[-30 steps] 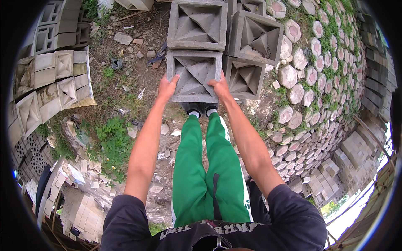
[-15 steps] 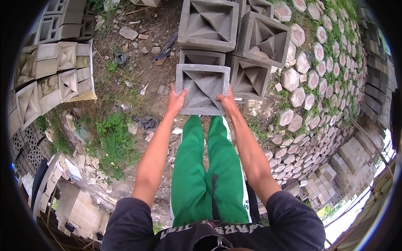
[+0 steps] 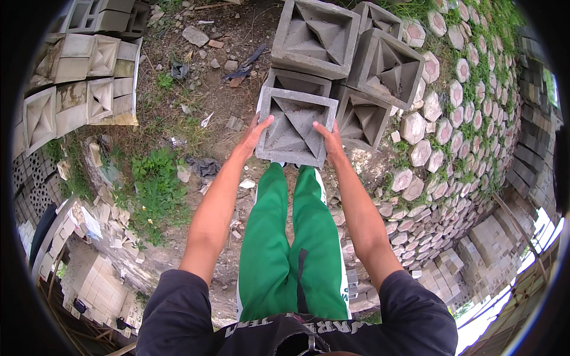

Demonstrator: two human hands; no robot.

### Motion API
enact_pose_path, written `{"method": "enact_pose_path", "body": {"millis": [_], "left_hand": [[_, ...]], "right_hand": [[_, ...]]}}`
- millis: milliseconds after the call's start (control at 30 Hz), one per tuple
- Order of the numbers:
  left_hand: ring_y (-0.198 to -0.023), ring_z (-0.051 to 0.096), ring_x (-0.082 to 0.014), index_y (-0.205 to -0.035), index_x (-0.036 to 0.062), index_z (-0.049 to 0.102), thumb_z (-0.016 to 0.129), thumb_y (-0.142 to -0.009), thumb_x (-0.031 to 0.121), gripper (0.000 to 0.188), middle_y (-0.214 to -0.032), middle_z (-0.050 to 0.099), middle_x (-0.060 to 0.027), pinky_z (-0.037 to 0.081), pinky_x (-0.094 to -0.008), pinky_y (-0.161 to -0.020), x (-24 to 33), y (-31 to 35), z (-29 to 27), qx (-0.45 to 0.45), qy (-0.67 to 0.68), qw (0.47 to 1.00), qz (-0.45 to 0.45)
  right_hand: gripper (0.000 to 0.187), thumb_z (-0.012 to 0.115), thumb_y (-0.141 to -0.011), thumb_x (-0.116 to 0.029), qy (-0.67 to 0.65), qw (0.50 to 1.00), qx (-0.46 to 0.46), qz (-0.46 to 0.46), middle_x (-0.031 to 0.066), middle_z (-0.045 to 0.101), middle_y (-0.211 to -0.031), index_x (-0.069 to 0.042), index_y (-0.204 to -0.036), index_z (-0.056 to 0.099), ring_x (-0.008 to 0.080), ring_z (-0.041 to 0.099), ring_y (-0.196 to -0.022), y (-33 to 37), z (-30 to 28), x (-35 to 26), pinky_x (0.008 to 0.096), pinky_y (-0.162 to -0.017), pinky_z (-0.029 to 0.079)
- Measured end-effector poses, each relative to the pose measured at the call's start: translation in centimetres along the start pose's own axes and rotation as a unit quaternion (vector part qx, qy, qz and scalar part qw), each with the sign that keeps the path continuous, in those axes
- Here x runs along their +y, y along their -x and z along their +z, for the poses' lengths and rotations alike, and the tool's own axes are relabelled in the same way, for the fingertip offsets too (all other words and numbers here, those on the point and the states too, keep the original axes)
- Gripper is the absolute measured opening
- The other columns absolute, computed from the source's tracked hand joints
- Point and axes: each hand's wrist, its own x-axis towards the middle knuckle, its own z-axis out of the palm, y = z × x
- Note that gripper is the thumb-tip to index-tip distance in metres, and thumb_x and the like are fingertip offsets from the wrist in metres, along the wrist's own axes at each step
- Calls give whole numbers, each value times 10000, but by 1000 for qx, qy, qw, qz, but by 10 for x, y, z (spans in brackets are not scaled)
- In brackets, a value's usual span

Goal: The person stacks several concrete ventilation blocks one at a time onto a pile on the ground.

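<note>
Left fingers: the left hand [image 3: 254,135] grips a square grey concrete block [image 3: 297,127], thumb over the rim, other fingers along the outer side, partly hidden.
Right fingers: the right hand [image 3: 330,141] clasps the opposite side, thumb crossing the rim toward the recess; how the remaining fingers sit cannot be told.
Held block: between the hands, in front of the shins and hiding most of the feet; flat rim, sunken face folded into sharp triangular facets, matte and grainy.
Close behind it: a partly covered grey concrete block [image 3: 300,83], its upper part showing past the held one's far edge.
Crowding the far side: a large grey faceted concrete block [image 3: 316,37], slightly turned.
Crowding the right: a tilted grey concrete block [image 3: 389,68] and a lower, shadowed concrete block [image 3: 361,118] near the right hand.
Legs: smooth green cloth trousers [image 3: 267,249].
Ground at left: brown soil with a rough pale stone [image 3: 196,37], a crumpled dark cloth [image 3: 205,167] and leafy green weeds [image 3: 155,190].
Further right: chunky hexagonal pinkish-white pavers [image 3: 412,127] in rows, grass between.
Far left: stacked weathered beige faceted blocks [image 3: 41,115].
</note>
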Motion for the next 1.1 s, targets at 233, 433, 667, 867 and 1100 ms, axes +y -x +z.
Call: {"method": "enact_pose_path", "body": {"millis": [233, 433, 667, 867, 1100], "left_hand": [[-1339, 324, -295, -1470, -2, 193, 685, -725, 575, 1063, -1444, 335, -202, 244, -385, -1104, -5, 3, 2, 31, 3, 998, 58], [-1336, 321, -301, -1455, -36, 187, 685, -722, 570, 1074, -1437, 335, -219, 240, -396, -1105, -4, 14, 6, 92, -24, 994, 48], [-1375, 271, -310, -1467, -58, 143, 653, -732, 607, 1114, -1481, 272, -240, 215, -399, -1125, -21, 21, 0, 28, -21, 999, 33], [-1379, 277, -290, -1460, -42, 212, 605, -785, 617, 1022, -1507, 254, -197, 224, -382, -1122, -37, 30, 5, -49, -10, 999, 9], [-1334, 370, -282, -1465, 47, 275, 502, -772, 767, 1024, -1468, 363, -144, 282, -424, -1100, -87, -9, -40, -59, 44, 995, -73]], "right_hand": [[654, 661, -755, -205, 37, 999, 23, -25, 108, 583, -1133, -22, -1334, 420, 211, 559, -1022, -1, 1, 8, 333, -905, 440], [610, 587, -748, -172, 68, 997, 28, -9, 98, 590, -1080, -25, -1321, 437, 209, 562, -966, 2, 3, 9, 327, -867, 445], [542, 564, -751, -143, 31, 999, 19, 2, 102, 574, -1040, -21, -1269, 463, 198, 541, -939, 22, -2, 18, 325, -836, 444], [579, 629, -779, -182, 23, 999, 20, 17, 115, 572, -1127, -14, -1301, 442, 212, 544, -1016, 44, -15, 35, 335, -898, 430], [816, 712, -807, -372, 29, 999, -19, 26, 166, 481, -1314, -12, -1415, 304, 259, 462, -1208, 48, -13, 38, 359, -1036, 344]]}}
